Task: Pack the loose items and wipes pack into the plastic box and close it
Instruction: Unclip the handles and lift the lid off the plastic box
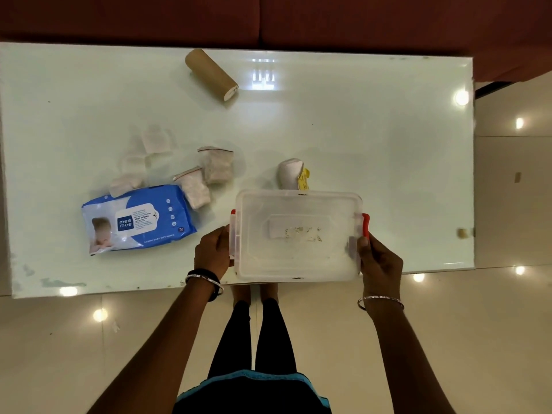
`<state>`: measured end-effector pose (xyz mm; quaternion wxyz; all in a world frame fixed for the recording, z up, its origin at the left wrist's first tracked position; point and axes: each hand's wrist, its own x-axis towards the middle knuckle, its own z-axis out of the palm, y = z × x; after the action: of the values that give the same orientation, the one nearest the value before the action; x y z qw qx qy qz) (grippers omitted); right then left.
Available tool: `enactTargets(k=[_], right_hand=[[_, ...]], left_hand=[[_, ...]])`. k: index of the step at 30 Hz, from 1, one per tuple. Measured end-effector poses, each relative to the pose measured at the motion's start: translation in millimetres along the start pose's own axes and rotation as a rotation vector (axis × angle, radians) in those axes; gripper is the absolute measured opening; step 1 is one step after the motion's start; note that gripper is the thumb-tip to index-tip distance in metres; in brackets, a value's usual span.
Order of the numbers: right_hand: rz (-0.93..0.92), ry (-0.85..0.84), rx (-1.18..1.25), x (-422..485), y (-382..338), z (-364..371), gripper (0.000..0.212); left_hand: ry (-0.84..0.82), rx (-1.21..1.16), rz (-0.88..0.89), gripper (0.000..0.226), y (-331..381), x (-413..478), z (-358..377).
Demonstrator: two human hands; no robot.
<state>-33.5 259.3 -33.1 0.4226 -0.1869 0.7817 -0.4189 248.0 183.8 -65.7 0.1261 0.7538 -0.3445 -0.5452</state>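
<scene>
Clear rectangular plastic box (pixel 298 236), lid seemingly on, sits at the near edge of the glossy bench (pixel 388 138). The left grip (pixel 212 251) and right grip (pixel 378 261) clasp its red-latched ends. A soft blue wipes pack (pixel 139 219) lies to the left.

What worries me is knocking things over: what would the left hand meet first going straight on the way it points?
The plastic box: the left hand holds its left end and points into it. The zip bags seem clear of that line.
</scene>
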Motion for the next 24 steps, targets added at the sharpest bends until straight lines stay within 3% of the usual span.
enactTargets(k=[4, 9, 12, 14, 16, 18, 19, 22, 24], right_hand=[[0.132, 0.114, 0.095, 7, 8, 7, 0.022], [0.352, 0.006, 0.126, 21, 10, 9, 0.028], [0.426, 0.157, 0.053, 27, 0, 6, 0.018], [0.27, 0.369, -0.17, 25, -11, 8, 0.014], [-0.148, 0.481, -0.46, 13, -31, 21, 0.015], [-0.54, 0.376, -0.617, -6, -51, 48, 0.016], [-0.652, 0.262, -0.657, -17, -60, 65, 0.017], [-0.722, -0.164, -0.796, -49, -73, 120, 0.025], [-0.706, -0.365, -1.009, -62, -72, 146, 0.048]], left_hand=[[-0.061, -0.065, -0.022, 0.028, -2, 3, -4], [-0.135, -0.124, -0.063, 0.031, 2, 4, -7], [-0.161, -0.138, -0.07, 0.032, 1, 5, -8], [-0.174, -0.15, -0.066, 0.032, 0, 6, -9], [-0.195, -0.159, -0.06, 0.032, 0, 6, -10], [-0.231, -0.191, -0.064, 0.03, -1, 8, -11], [-0.249, -0.205, -0.069, 0.029, 0, 8, -12], [-0.285, -0.219, -0.093, 0.03, 1, 10, -15], [-0.308, -0.215, -0.103, 0.031, 2, 12, -17]])
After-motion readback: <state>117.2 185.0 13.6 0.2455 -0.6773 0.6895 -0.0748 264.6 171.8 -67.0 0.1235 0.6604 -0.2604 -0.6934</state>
